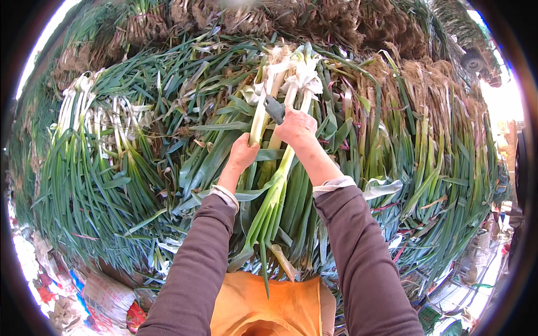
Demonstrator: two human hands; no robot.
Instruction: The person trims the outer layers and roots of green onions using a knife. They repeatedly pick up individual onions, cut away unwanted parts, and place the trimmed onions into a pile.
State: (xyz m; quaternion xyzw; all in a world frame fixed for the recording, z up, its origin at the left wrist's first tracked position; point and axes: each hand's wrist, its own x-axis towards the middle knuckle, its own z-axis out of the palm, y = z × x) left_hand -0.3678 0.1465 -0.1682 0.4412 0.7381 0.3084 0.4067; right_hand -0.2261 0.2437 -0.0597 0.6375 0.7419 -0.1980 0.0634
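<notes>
My left hand (244, 151) is closed around the pale shaft of a thick leek-like green onion (258, 119), its root end pointing away from me. My right hand (296, 124) grips a small tool with a dark grey handle (274, 110). A thin tip seems to show beside the onion in my left hand, but what kind of tool it is I cannot tell. Beneath my right hand lie more thick onions with white shafts (290, 94) and ragged, peeled outer skins (309, 75). One onion's green leaves (269, 210) fan down towards my lap.
Peeled onions (84, 109) lie in a row at the left. Unpeeled ones with brown roots (433, 80) line the right. Tied bundles with earthy roots (328, 21) are stacked along the far side. An orange apron (269, 302) covers my lap; a printed sack (107, 298) lies lower left.
</notes>
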